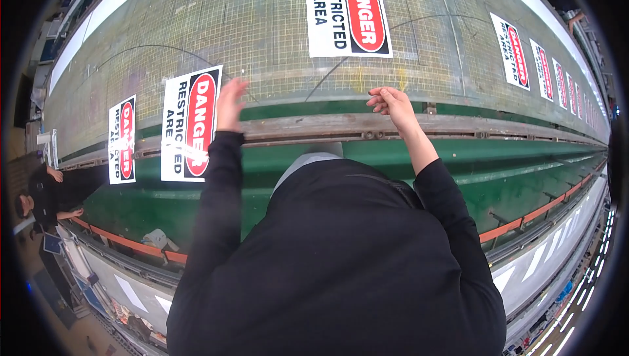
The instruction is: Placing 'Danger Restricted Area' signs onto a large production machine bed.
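Observation:
My left hand [232,104], blurred, is raised with its fingers apart beside a white sign with a red oval and black lettering [171,127]. My right hand [393,104] holds nothing, its fingers loosely bent and apart, above the near edge of a long, grid-marked green table [275,48]. A matching sign [314,15] lies flat on the table beyond and between my hands. Another [116,140] is farther left, and several more [511,51] form a row receding to the right.
A metal rail [295,130] runs along the table's near side, with a green channel [511,166] and orange bar [531,213] nearer me. A person in dark clothing [42,199] is at far left; another person's arm [569,12] shows at top right.

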The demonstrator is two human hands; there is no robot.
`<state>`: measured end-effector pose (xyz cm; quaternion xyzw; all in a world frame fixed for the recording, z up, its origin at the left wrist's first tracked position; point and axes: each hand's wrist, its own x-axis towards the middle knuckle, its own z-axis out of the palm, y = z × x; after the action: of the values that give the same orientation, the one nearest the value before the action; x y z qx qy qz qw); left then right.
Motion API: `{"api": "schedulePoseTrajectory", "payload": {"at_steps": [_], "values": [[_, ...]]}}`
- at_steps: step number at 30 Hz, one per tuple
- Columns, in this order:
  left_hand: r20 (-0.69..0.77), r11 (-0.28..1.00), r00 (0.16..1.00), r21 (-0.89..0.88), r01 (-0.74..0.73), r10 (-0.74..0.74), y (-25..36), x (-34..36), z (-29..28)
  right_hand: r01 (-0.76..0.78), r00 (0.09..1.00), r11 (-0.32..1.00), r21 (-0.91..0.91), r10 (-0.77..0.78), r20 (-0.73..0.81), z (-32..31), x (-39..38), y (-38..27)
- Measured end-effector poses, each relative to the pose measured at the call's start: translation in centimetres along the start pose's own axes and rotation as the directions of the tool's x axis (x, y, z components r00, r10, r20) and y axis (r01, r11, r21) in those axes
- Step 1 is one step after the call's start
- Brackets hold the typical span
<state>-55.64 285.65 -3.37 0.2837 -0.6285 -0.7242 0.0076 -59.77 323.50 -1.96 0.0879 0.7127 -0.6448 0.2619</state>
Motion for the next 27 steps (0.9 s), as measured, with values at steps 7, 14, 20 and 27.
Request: {"api": "schedulePoseTrajectory", "payload": {"at_steps": [7,14,20,27], "values": [[0.208,0.94,0.917,0.058,0.335,-0.34,-1.6,8.4,13.5,-0.026,1.0,0.996,-0.088,0.025,-0.006,-3.6,3.6,-2.7],[0.158,0.869,0.857,0.154,0.469,-0.491,-1.3,10.3,15.1,-0.13,0.973,0.988,0.083,0.143,-0.181,-8.7,5.3,-2.0],[0.028,0.883,0.914,0.27,0.384,-0.406,-0.8,10.2,15.8,-0.122,0.982,0.989,0.082,0.133,-0.138,-9.2,9.0,-3.1],[0.057,0.863,0.867,0.15,0.483,-0.495,0.1,10.4,16.1,-0.113,0.991,0.992,0.058,0.117,-0.065,-8.7,11.9,-4.0]]}}
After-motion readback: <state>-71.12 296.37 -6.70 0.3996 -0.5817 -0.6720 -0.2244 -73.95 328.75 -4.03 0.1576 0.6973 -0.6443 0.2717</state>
